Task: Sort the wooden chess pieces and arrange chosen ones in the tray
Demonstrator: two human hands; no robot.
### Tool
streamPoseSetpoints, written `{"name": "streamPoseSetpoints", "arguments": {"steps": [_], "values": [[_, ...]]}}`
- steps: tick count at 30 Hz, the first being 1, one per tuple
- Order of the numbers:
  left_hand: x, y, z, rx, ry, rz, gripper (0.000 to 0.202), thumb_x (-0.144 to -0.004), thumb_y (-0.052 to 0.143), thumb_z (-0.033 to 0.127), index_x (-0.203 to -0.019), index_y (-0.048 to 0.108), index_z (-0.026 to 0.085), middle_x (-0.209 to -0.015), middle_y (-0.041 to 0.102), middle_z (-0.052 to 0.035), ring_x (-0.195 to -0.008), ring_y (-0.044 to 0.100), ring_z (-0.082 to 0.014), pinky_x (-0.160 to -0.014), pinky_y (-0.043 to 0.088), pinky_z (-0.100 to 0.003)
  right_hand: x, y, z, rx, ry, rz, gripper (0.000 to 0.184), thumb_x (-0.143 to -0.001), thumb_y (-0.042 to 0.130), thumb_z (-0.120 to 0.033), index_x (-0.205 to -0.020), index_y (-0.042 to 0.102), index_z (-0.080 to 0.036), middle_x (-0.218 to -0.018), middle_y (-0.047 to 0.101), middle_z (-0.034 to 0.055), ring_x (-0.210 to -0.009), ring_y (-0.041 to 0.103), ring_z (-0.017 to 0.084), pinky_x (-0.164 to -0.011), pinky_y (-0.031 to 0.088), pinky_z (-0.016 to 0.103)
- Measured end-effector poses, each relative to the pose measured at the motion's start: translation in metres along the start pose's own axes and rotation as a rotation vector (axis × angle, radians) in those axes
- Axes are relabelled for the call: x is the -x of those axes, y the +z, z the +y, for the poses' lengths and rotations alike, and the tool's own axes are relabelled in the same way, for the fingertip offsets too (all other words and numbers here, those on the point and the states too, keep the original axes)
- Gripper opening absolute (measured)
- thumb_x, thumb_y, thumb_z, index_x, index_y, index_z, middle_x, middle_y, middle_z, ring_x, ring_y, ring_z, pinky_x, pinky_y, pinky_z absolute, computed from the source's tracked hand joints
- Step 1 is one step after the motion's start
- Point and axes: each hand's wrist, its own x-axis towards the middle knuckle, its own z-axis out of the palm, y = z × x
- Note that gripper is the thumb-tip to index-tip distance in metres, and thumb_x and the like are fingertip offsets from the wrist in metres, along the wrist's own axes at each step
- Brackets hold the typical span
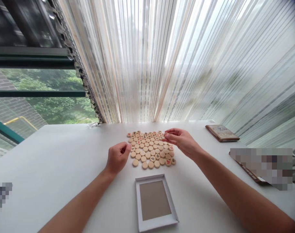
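Observation:
Round wooden xiangqi pieces [150, 148] lie close together in a broad patch on the white table. Many are blank side up, while others show red or black characters, mostly along the far edge. At the patch's far right corner, my right hand [180, 139] pinches one xiangqi piece [165, 135] between thumb and fingertips. My left hand [118, 157] is closed in a loose fist at the left edge of the patch, its thumb close to the outer pieces. Whatever its curled fingers may hold is hidden.
A shallow white box tray [159, 224] with a grey-brown bottom lies nearer to me. To the right are a flat decorated box [222, 132] and a blurred-out item [261, 166]. Behind the white table [72, 161] hang string curtains [147, 64], with a window at left.

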Motion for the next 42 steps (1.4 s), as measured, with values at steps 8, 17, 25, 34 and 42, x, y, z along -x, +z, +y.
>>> {"name": "streamPoseSetpoints", "arguments": {"steps": [8,17,25,34,42], "values": [[0.019,0.001,0.067,0.410,-0.059,-0.222,0.028,-0.097,0.064,0.042,-0.098,0.071,0.014,-0.078,0.070,-0.0025,-0.067,0.064,-0.0155,-0.058,0.054,-0.026,0.071,0.060,0.003,-0.145,0.012,-0.168,0.036,-0.070,0.096,-0.037,-0.097,0.085,-0.016,-0.085,0.078,0.0056,-0.072,0.065,0.012,-0.069,0.053,0.026],[0.052,0.016,0.076,0.674,-0.177,-0.301,0.031,-0.090,0.079,0.039,-0.107,0.079,0.013,-0.092,0.080,-0.0093,-0.081,0.074,-0.0193,-0.074,0.063,-0.030,0.093,0.067,0.025,-0.228,0.026,-0.191,0.037,-0.072,0.095,-0.042,-0.100,0.086,-0.019,-0.089,0.083,0.0079,-0.083,0.077,0.021,-0.088,0.063,0.039],[0.069,0.017,0.074,0.746,-0.243,-0.261,0.020,-0.090,0.081,0.029,-0.107,0.085,0.020,-0.101,0.083,-0.0069,-0.092,0.078,-0.0194,-0.083,0.065,-0.027,0.101,0.061,0.028,-0.209,-0.002,-0.183,0.020,-0.078,0.093,-0.028,-0.095,0.086,-0.022,-0.086,0.083,0.0044,-0.078,0.080,0.018,-0.080,0.068,0.029],[0.073,0.013,0.073,0.574,-0.042,-0.162,0.018,-0.091,0.079,0.017,-0.105,0.085,0.027,-0.095,0.083,-0.0007,-0.086,0.077,-0.0143,-0.079,0.062,-0.020,0.107,0.062,0.026,-0.078,-0.180,-0.169,0.014,-0.083,0.087,-0.015,-0.091,0.087,-0.027,-0.089,0.080,0.0015,-0.083,0.076,0.011,-0.075,0.064,0.016],[0.072,0.013,0.074,0.489,0.050,-0.123,0.011,-0.089,0.081,0.021,-0.098,0.086,0.024,-0.094,0.083,-0.0045,-0.085,0.076,-0.0181,-0.078,0.063,-0.026,0.107,0.064,0.027,-0.073,-0.203,-0.133,0.015,-0.079,0.090,-0.016,-0.088,0.087,-0.028,-0.088,0.079,0.0033,-0.083,0.075,0.016,-0.072,0.066,0.023]]}}
